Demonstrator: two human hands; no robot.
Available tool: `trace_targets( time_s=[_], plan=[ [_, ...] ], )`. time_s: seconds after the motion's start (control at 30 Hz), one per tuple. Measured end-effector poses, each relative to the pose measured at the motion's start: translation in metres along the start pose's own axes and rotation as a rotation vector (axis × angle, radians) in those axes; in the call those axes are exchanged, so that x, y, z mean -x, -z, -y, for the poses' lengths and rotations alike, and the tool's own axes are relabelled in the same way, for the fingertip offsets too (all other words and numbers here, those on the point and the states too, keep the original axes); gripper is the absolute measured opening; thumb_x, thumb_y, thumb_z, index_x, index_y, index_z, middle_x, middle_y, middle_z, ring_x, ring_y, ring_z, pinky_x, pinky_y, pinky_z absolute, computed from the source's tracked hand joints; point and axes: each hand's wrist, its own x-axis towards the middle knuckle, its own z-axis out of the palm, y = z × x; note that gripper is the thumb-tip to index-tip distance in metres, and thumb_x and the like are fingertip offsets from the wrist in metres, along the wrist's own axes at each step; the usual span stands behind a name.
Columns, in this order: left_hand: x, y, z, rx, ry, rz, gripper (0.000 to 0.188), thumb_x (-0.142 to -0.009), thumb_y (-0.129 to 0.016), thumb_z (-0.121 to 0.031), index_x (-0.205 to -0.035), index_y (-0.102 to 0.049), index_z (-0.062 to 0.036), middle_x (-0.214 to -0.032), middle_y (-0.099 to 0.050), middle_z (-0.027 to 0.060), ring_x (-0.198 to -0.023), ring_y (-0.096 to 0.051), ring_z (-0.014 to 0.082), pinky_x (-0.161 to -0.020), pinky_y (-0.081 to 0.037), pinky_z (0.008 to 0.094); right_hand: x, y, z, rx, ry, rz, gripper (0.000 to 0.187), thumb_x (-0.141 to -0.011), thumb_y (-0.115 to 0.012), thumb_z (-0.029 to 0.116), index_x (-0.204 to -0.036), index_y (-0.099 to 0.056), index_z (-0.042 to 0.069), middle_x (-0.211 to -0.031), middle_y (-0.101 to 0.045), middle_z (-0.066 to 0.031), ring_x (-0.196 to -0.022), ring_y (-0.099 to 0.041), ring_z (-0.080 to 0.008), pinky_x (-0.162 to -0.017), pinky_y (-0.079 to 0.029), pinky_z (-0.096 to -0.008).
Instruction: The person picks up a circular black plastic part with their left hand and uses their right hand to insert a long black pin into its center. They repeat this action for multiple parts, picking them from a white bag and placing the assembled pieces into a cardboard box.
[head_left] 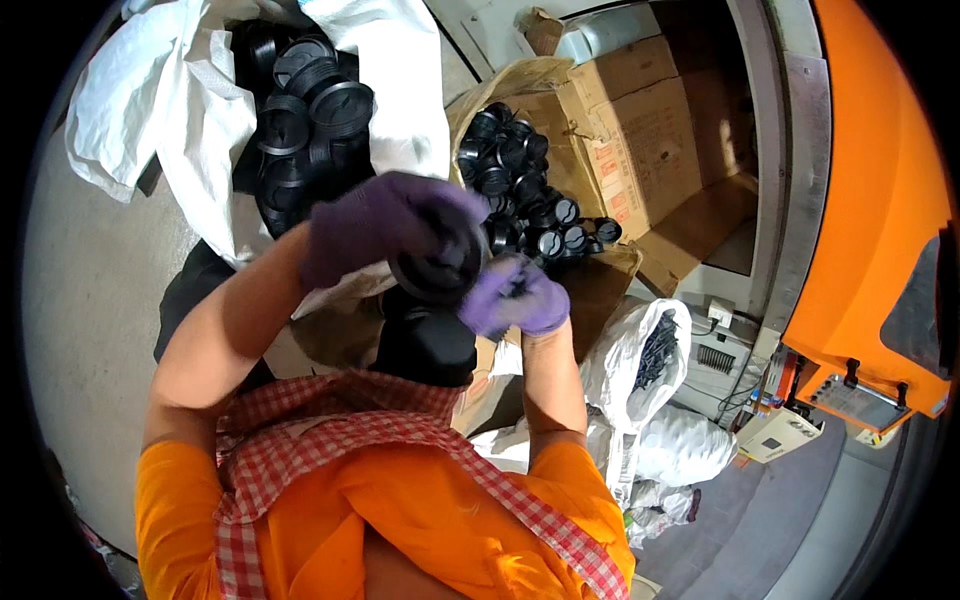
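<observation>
My left hand (pixel 365 225), in a purple glove, grips a round black plastic cap (pixel 437 280) with a rim and a raised middle. It is slightly blurred. Close to the cap's right side is my right hand (pixel 518 296), also gloved in purple, its fingers curled in. A small dark spot shows between those fingers, but I cannot make out what it is. Beyond my left hand, an open white sack (pixel 405 95) holds many similar round black caps (pixel 340 108). Smaller round black parts (pixel 515 165) fill an open cardboard box (pixel 625 150) beyond my right hand.
To the right, a white sack (pixel 607 365) holds thin dark pieces (pixel 655 350). Further white bags (pixel 685 445) lie behind it. An orange machine (pixel 860 190) with a control panel (pixel 853 402) stands at the far right. Grey floor (pixel 95 330) shows at the left.
</observation>
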Motion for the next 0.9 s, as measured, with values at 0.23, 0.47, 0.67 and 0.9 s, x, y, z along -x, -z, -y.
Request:
trace_targets(
  time_s=[0.23, 0.47, 0.67, 0.9],
  plan=[
    [-0.007, -0.023, -0.03, 0.695, 0.225, -0.156, 0.04, -0.081, -0.053, -0.005, -0.12, -0.052, 0.0022, -0.109, -0.059, 0.0104, -0.104, -0.057, 0.0194, -0.095, -0.044, 0.0328, -0.033, -0.005, -0.027, -0.494, 0.602, -0.606, 0.036, -0.095, -0.047, 0.044, -0.092, -0.056, 0.009, -0.078, -0.051, -0.0038, -0.089, -0.051, -0.0218, -0.094, -0.039, -0.0388],
    [-0.02, -0.036, -0.002, -0.788, -0.079, -0.34, 0.04, -0.073, -0.063, -0.009, -0.113, -0.061, -0.0101, -0.104, -0.058, 0.0133, -0.099, -0.059, 0.0318, -0.088, -0.047, 0.0368, -0.062, 0.03, -0.046, 0.081, 0.538, -1.008, 0.035, -0.086, -0.057, 0.005, -0.12, -0.051, 0.0, -0.095, -0.061, -0.0077, -0.089, -0.056, -0.0116, -0.084, -0.046, -0.0274],
    [-0.024, -0.025, -0.023, -1.162, -0.285, -0.35, 0.041, -0.069, -0.064, -0.003, -0.108, -0.063, -0.0125, -0.097, -0.061, 0.013, -0.085, -0.06, 0.0335, -0.075, -0.048, 0.0406, -0.015, 0.102, -0.09, 1.03, 0.124, -1.353, 0.037, -0.074, -0.057, -0.005, -0.109, -0.063, 0.005, -0.099, -0.065, -0.0128, -0.089, -0.063, -0.0231, -0.08, -0.049, -0.0318],
    [-0.015, 0.028, -0.018, -1.713, 0.09, -0.628, 0.054, -0.064, -0.075, -0.015, -0.116, -0.06, -0.0193, -0.128, -0.05, 0.0137, -0.117, -0.048, 0.0355, -0.095, -0.04, 0.0487, 0.087, 0.197, -0.198, 0.861, -1.213, -1.104, 0.04, -0.08, -0.062, 0.036, -0.112, -0.063, 0.012, -0.108, -0.063, -0.0212, -0.104, -0.059, -0.0371, -0.088, -0.046, -0.0431]
  ],
)
